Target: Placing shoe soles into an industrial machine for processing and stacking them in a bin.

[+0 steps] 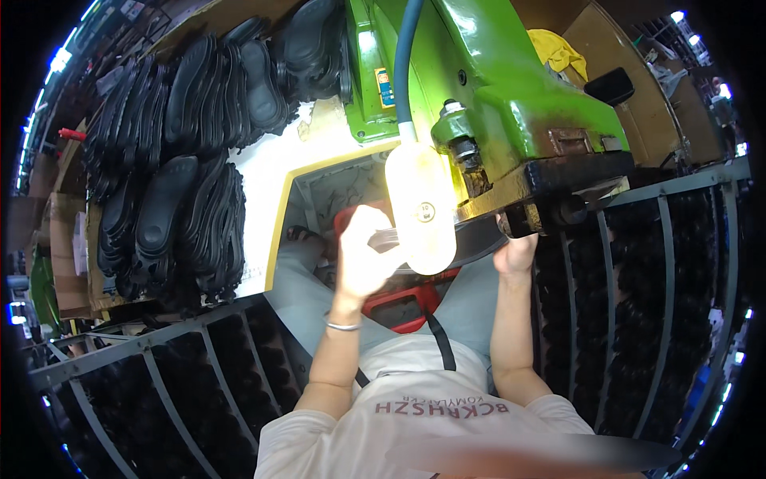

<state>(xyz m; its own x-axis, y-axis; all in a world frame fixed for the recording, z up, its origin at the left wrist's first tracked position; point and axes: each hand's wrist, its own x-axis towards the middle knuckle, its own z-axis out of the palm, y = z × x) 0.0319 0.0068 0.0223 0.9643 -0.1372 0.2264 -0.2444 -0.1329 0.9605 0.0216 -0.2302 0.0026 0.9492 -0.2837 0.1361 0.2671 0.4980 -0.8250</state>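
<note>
A black shoe sole [479,243] is held under the head of a green machine [511,88], between my two hands. My left hand [369,254] is closed, thumb and fingers bent around the sole's left end. That end is mostly hidden by a glowing white lamp [420,184]. At the sole's right end, my right hand [515,254] is closed on the edge, with the machine's dark head covering part of the fingers. Glare from the lamp washes out the left fingertips.
Several stacks of black soles [167,231] lie on the white table [259,199] at left. Metal racks [662,263] filled with dark pieces flank me on both sides. A red stool [395,311] shows below my hands. A yellow cloth [558,52] rests in a cardboard box [610,40].
</note>
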